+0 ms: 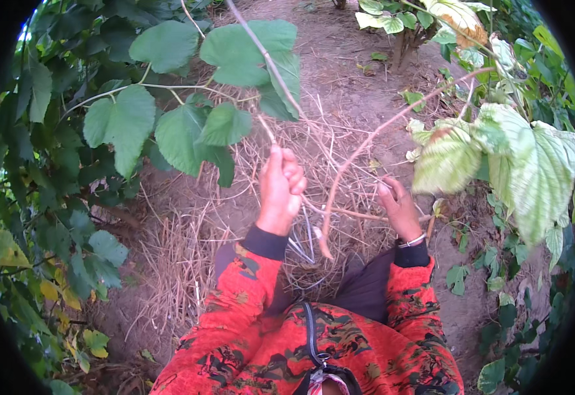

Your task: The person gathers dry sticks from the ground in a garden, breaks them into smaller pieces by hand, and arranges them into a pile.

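Note:
My left hand [282, 185] is closed around a thin woody stem, whose pale end rises above the thumb. Beside the fingers a greyish branch [267, 57] comes down from the top of the view. To the right, my right hand [397, 202] has its fingers curled at the tip of a thin twig; whether it grips the twig cannot be told. Between both hands a bent reddish-brown branch [346, 165] runs up to the right, near blurred pale leaves [539, 168]. Broad green leaves [178, 133] hang on a stem left of my left hand.
Dry cut stalks [178, 261] litter the soil [327, 64] around my legs. Dense leafy foliage [60, 163] lines the left side. A shrub trunk [406, 49] stands at the upper right, and low green plants [494, 266] grow along the right.

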Action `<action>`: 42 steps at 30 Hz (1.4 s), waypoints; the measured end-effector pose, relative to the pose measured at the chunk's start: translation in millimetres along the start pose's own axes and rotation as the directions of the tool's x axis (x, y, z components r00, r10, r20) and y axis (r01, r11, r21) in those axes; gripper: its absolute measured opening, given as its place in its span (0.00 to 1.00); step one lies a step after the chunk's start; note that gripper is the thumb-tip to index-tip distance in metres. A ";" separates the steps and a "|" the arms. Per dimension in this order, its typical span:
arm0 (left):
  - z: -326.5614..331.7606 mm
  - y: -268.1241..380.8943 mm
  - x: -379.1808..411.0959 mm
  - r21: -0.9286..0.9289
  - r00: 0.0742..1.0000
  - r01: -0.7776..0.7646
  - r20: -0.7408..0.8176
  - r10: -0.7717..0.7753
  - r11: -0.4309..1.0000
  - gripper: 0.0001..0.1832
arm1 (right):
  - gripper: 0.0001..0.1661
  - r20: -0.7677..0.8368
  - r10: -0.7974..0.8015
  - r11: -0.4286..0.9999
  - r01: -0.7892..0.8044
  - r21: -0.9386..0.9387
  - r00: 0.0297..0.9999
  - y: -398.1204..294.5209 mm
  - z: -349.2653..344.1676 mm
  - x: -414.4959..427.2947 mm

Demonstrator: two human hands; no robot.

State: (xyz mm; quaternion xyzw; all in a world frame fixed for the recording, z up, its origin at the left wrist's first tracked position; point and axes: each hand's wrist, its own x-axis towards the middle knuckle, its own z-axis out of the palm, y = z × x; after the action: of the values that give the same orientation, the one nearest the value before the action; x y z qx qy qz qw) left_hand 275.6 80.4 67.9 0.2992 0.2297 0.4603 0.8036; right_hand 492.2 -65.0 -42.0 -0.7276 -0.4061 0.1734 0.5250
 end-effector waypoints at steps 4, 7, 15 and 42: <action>-41.8 8.0 6.2 0.050 0.989 -0.050 -0.135 0.056 0.998 0.17 | 0.27 0.214 0.213 0.964 -0.169 -0.206 0.953 -41.6 -32.0 -11.0; -53.9 8.5 1.9 0.096 0.984 -0.038 -0.171 0.054 0.995 0.18 | 0.22 0.110 0.267 0.957 -0.249 -0.150 0.957 -28.7 -55.3 -25.7; -62.4 -8.6 -14.1 0.074 0.979 0.043 -0.204 -0.027 0.996 0.18 | 0.18 0.142 0.379 0.919 -0.355 -0.170 0.914 -27.1 -137.5 -133.0; -6.7 -89.7 -134.6 0.671 0.875 -0.346 0.483 -0.032 0.656 0.12 | 0.15 0.093 0.070 0.814 -0.003 -0.581 0.993 -16.9 105.8 -56.9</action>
State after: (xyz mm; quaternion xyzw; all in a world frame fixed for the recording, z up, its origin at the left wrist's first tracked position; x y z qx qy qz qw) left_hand 261.9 -71.4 13.6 0.7166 0.1742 0.3136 0.5982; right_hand 378.8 -41.0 -77.7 -0.8499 -0.4538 0.0913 0.2518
